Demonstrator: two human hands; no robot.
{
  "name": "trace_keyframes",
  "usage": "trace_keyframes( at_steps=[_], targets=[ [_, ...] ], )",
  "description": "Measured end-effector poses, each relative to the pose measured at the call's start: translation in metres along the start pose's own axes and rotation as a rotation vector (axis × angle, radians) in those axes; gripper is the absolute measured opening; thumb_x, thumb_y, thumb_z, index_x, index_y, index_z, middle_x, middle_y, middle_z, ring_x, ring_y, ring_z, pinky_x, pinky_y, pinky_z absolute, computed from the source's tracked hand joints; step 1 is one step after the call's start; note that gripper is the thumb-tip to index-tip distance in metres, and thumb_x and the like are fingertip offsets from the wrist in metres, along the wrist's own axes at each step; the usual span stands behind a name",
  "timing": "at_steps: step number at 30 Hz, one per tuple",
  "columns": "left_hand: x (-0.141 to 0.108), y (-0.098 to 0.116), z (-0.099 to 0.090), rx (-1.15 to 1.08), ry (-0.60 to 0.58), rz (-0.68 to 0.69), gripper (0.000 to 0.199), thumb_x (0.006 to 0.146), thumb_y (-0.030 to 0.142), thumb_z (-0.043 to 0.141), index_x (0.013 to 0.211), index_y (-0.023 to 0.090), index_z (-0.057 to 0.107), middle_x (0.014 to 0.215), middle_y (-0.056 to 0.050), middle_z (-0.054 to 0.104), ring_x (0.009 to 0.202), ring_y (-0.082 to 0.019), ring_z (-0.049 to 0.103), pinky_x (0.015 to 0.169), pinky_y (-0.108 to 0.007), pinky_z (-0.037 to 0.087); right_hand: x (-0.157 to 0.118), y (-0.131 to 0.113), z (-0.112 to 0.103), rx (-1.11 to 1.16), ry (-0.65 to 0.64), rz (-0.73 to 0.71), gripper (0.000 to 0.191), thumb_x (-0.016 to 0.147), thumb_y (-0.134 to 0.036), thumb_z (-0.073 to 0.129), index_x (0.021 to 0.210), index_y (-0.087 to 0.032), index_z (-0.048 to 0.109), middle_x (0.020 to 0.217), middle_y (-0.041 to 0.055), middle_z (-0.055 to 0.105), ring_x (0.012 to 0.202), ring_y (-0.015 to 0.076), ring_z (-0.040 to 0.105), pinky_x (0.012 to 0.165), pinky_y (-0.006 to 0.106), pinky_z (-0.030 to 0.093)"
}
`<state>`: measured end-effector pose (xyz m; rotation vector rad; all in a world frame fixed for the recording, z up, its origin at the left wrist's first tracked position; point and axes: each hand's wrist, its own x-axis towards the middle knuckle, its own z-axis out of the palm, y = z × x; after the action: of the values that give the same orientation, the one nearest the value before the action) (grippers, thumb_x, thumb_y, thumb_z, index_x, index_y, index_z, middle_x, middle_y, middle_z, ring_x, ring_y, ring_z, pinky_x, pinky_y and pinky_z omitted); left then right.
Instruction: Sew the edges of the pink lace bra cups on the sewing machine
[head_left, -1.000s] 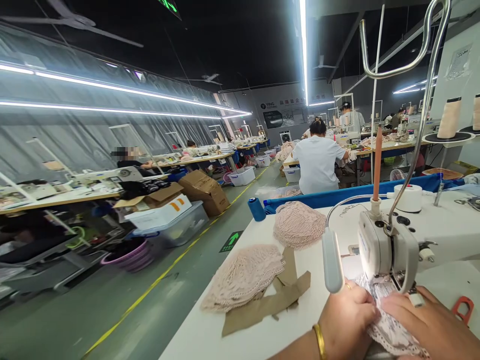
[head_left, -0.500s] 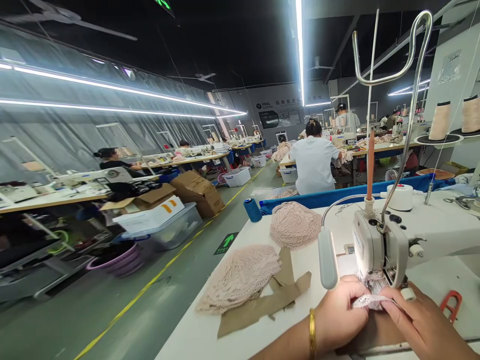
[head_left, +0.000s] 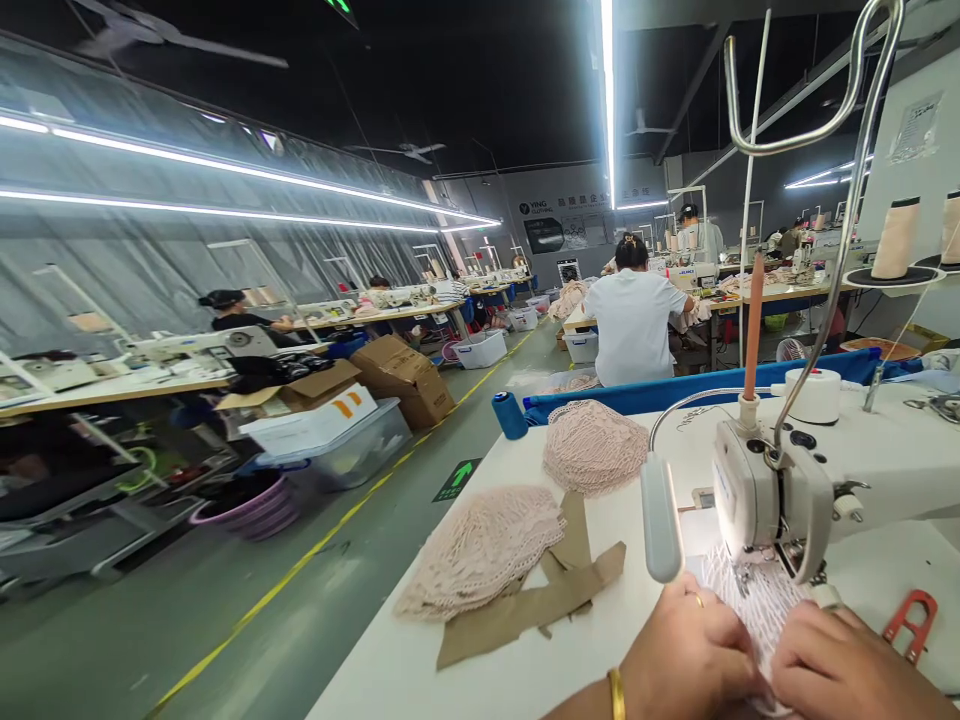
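A piece of pale pink lace lies spread beneath the needle area of a white sewing machine, lit by the machine's lamp. My left hand, with a gold bracelet and ring, is closed on the lace's near left side. Opposite it, my right hand pinches the lace at the near right. Both sets of fingertips are partly hidden, close together at the bottom edge. Left of the machine, two stacks of similar lace, a nearer one and a farther one, rest on the white table.
Olive fabric strips lie beside the near stack. Orange-red thread snips are right of my right hand. A blue thread spool stands at the table's far corner. Ahead, a person in a white shirt sits at another table.
Both hands have moved toward me and lower. The lace, bunched between my fingers before, is now spread out flat under the machine head. The view has shifted slightly.
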<state>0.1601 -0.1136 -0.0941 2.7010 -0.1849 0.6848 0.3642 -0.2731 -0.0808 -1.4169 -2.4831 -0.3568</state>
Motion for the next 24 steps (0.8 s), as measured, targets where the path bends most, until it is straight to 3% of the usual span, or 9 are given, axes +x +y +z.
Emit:
trace_keyframes(
  at_steps=[3, 8, 12, 17, 21, 24],
  targets=[
    [-0.007, -0.003, 0.003, 0.145, 0.001, 0.087, 0.013, 0.098, 0.039, 0.078, 0.091, 0.028, 0.077, 0.082, 0.006, 0.076, 0.070, -0.013, 0.060, 0.083, -0.038, 0.038, -0.001, 0.003, -0.003, -0.006, -0.050, -0.033, 0.016, 0.109, -0.033, 0.065, 0.097, -0.026, 0.056, 0.091, -0.0045, 0.070, 0.077, 0.0147, 0.068, 0.072, 0.028, 0.046],
    [-0.004, -0.003, 0.000, 0.193, 0.057, 0.110, 0.013, 0.096, 0.038, 0.081, 0.090, 0.027, 0.077, 0.085, 0.007, 0.078, 0.071, -0.014, 0.062, 0.083, -0.039, 0.037, 0.002, 0.006, -0.010, -0.034, -0.029, -0.022, 0.015, 0.105, -0.034, 0.070, 0.102, -0.027, 0.058, 0.095, -0.0051, 0.073, 0.075, 0.0151, 0.069, 0.076, 0.028, 0.048],
    [-0.001, -0.005, -0.004, 0.245, -0.050, 0.032, 0.012, 0.093, 0.034, 0.081, 0.088, 0.024, 0.077, 0.087, 0.005, 0.078, 0.073, -0.014, 0.064, 0.080, -0.037, 0.041, 0.005, 0.008, -0.014, -0.028, 0.020, 0.024, 0.020, 0.106, -0.047, 0.067, 0.106, -0.027, 0.063, 0.100, -0.0037, 0.078, 0.078, 0.0168, 0.070, 0.079, 0.029, 0.051],
    [0.005, 0.000, -0.009, 0.226, -0.139, -0.127, 0.017, 0.101, 0.034, 0.067, 0.092, 0.024, 0.077, 0.096, 0.002, 0.078, 0.085, -0.017, 0.065, 0.085, -0.032, 0.045, 0.002, 0.010, -0.007, -0.043, 0.104, 0.104, 0.016, 0.104, -0.043, 0.068, 0.113, -0.029, 0.070, 0.104, -0.0008, 0.081, 0.079, 0.0196, 0.071, 0.077, 0.031, 0.053],
    [0.009, 0.003, -0.015, 0.174, -0.098, -0.178, 0.027, 0.106, 0.035, 0.056, 0.092, 0.022, 0.076, 0.101, -0.001, 0.077, 0.087, -0.019, 0.064, 0.092, -0.034, 0.046, 0.001, 0.011, -0.004, -0.043, 0.145, 0.145, 0.018, 0.103, -0.039, 0.067, 0.119, -0.031, 0.072, 0.107, 0.0001, 0.083, 0.079, 0.0210, 0.072, 0.075, 0.033, 0.053],
    [0.010, 0.003, -0.015, 0.195, -0.049, -0.115, 0.023, 0.105, 0.030, 0.057, 0.095, 0.022, 0.076, 0.102, -0.003, 0.078, 0.088, -0.020, 0.065, 0.090, -0.035, 0.045, 0.003, 0.011, -0.007, -0.052, 0.163, 0.151, 0.019, 0.103, -0.037, 0.067, 0.120, -0.031, 0.073, 0.110, 0.0000, 0.084, 0.082, 0.0219, 0.074, 0.079, 0.034, 0.056]
  ],
)
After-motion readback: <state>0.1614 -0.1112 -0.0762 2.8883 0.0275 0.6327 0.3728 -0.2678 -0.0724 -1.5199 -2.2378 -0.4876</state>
